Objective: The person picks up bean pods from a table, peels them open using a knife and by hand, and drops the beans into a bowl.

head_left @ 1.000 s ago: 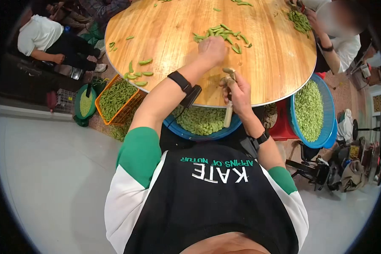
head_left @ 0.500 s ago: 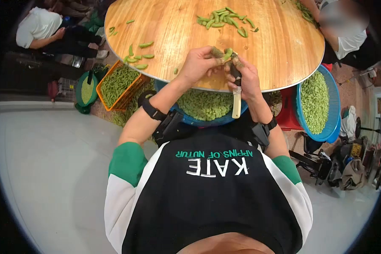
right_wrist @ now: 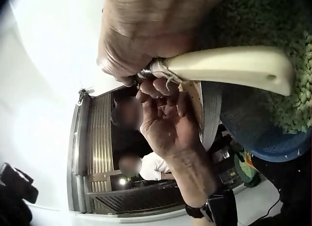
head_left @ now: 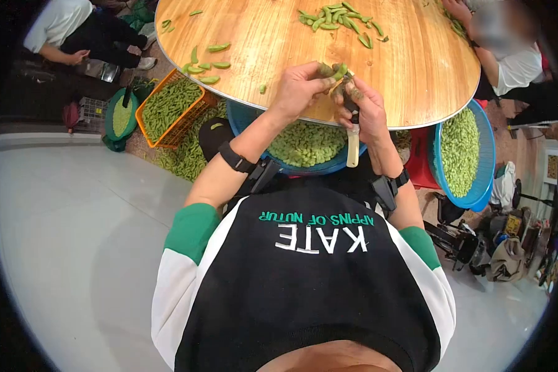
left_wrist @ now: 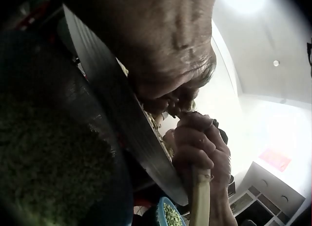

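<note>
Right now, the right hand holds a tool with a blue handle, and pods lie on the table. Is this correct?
Not quite: the handle is cream, not blue, as the right wrist view shows. The right hand does hold the tool, and pods lie on the table.

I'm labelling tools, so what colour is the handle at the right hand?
The handle is creamy white; the right wrist view shows best.
</note>
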Action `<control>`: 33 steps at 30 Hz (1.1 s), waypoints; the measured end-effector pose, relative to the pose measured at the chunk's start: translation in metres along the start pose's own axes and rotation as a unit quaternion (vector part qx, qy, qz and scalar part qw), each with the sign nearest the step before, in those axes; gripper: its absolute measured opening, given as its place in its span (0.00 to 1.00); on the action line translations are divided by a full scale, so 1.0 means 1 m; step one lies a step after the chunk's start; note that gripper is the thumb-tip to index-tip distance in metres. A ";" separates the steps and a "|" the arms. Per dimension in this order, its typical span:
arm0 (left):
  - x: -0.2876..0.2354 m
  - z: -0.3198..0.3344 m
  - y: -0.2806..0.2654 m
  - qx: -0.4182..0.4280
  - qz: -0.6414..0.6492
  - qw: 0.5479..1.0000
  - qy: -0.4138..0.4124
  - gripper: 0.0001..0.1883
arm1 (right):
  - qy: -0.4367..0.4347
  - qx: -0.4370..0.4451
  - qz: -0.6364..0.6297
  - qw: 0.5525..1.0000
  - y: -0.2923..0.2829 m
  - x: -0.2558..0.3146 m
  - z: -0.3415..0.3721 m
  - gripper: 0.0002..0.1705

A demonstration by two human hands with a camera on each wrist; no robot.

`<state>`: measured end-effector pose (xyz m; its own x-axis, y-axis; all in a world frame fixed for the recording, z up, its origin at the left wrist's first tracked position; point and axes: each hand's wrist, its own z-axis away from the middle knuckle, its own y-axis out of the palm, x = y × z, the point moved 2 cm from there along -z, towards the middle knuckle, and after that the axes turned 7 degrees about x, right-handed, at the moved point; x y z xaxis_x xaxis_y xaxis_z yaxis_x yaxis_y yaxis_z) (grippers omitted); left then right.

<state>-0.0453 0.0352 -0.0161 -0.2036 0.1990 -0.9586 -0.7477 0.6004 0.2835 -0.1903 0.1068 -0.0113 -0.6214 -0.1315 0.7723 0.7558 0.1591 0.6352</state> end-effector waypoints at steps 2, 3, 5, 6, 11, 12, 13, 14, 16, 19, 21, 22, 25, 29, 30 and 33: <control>-0.002 0.002 0.004 0.003 -0.018 0.999 0.047 0.05 | -0.003 -0.022 0.011 1.000 0.001 -0.001 -0.001 0.13; 0.000 0.002 0.005 -0.005 -0.019 0.999 0.045 0.05 | 0.003 -0.018 0.009 1.000 0.002 -0.002 -0.001 0.13; 0.001 0.001 0.006 -0.011 -0.014 0.997 0.077 0.05 | 0.007 -0.023 0.010 1.000 -0.001 -0.001 -0.002 0.11; -0.001 0.003 0.003 -0.018 -0.015 0.997 0.077 0.05 | 0.011 -0.018 0.009 1.000 -0.001 0.000 -0.002 0.11; -0.003 -0.003 -0.010 0.072 0.074 0.995 -0.008 0.04 | 0.028 -0.025 -0.025 0.999 -0.003 0.002 -0.004 0.09; -0.004 -0.004 -0.012 0.105 0.142 0.984 -0.029 0.04 | 0.037 -0.016 -0.057 0.998 -0.002 0.002 -0.005 0.09; -0.005 -0.004 -0.015 0.104 0.142 0.984 -0.026 0.04 | 0.037 -0.013 -0.055 0.998 0.000 0.002 -0.007 0.09; -0.005 -0.003 -0.017 0.108 0.177 0.977 -0.047 0.04 | 0.048 0.008 -0.087 0.995 0.003 0.001 -0.009 0.12; -0.005 -0.002 -0.018 0.112 0.212 0.968 -0.069 0.04 | 0.060 0.029 -0.121 0.990 0.003 -0.002 -0.010 0.15; -0.010 0.004 -0.018 0.128 0.263 0.952 -0.088 0.03 | 0.055 0.095 -0.156 0.982 0.003 -0.006 -0.014 0.22; -0.018 0.009 -0.017 0.087 0.014 0.995 -0.056 0.09 | 0.062 0.041 -0.145 0.987 0.005 -0.002 -0.013 0.17; -0.024 0.014 -0.016 0.088 0.018 0.994 -0.058 0.09 | 0.063 0.038 -0.145 0.987 0.005 -0.001 -0.011 0.17; -0.057 0.043 -0.029 -0.064 -0.484 0.812 0.320 0.09 | 0.021 0.042 -0.203 0.978 -0.005 0.004 -0.014 0.20; -0.040 0.063 -0.062 -0.122 -0.589 0.775 0.195 0.08 | 0.013 0.025 -0.202 0.979 -0.006 0.002 -0.010 0.21; -0.039 0.062 -0.064 -0.106 -0.568 0.805 0.137 0.08 | 0.011 0.033 -0.207 0.978 -0.007 0.001 -0.012 0.23; -0.037 0.069 -0.047 -0.075 -0.537 0.832 0.120 0.08 | 0.016 0.026 -0.162 0.986 -0.003 0.002 -0.010 0.23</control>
<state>0.0416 0.0531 0.0079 0.5253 -0.5615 -0.6394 -0.6465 0.2252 -0.7289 -0.1914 0.0964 -0.0116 -0.8206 -0.2153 0.5294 0.5068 0.1540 0.8482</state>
